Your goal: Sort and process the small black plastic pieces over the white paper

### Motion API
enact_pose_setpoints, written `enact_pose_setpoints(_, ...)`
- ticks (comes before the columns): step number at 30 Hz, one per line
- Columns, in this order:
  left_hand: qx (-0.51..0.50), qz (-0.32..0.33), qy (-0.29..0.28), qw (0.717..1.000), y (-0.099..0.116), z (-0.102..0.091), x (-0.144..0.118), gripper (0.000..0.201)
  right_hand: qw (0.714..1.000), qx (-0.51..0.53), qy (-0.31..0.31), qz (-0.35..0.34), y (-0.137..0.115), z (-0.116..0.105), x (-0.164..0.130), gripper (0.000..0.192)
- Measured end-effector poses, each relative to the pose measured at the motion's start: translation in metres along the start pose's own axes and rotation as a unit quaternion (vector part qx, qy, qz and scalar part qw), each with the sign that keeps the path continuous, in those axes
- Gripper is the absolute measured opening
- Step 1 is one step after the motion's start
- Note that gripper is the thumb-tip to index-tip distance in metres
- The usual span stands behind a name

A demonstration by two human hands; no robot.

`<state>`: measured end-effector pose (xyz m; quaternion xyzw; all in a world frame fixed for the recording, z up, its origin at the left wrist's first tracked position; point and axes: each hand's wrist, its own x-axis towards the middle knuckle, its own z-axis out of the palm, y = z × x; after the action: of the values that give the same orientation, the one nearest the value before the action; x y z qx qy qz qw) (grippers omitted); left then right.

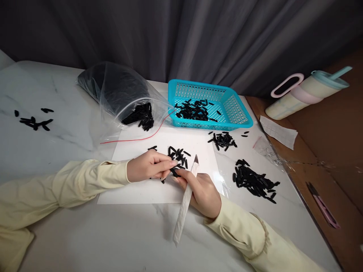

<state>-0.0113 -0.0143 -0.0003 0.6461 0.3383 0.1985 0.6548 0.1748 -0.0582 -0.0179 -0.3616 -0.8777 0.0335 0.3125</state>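
Observation:
Over a white sheet (124,194), my left hand (149,165) is closed in a pinch on a small black elongated piece (175,172). My right hand (205,194) meets it from the right, its fingertips at the same piece. A knife (185,209), its handle wrapped in white, is held in my right hand with the blade tip pointing away from me. Just beyond my fingertips lies a loose group of black pieces (181,154) on the sheet. Parts of the held piece are hidden by my fingers.
A clear bag (113,90) of black pieces lies open beside a blue basket (235,122) with more inside. Piles of black pieces (252,181) sit at right, a few (35,124) far left. A tumbler (306,92) and pink-handled snips (323,206) are on the brown surface.

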Motion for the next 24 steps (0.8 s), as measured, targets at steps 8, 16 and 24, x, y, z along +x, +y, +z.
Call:
enact_pose_setpoints(8, 0.024, 0.008, 0.008, 1.000, -0.0010, 0.0001, -0.0003, 0.047, 1.000, 0.002, -0.001, -0.010, 0.0010, 0.0000, -0.0007, 0.023)
enact_pose_setpoints(16, 0.019, -0.003, -0.003, 1.000, 0.0021, 0.0013, -0.0017, 0.045, 1.000, 0.011, -0.015, -0.014, 0.0013, 0.0000, -0.0015, 0.020)
enact_pose_setpoints(24, -0.010, -0.005, -0.016, 1.000, 0.0061, 0.0021, -0.0029, 0.037, 0.999, 0.037, -0.011, 0.006, 0.0009, -0.0027, 0.0005, 0.030)
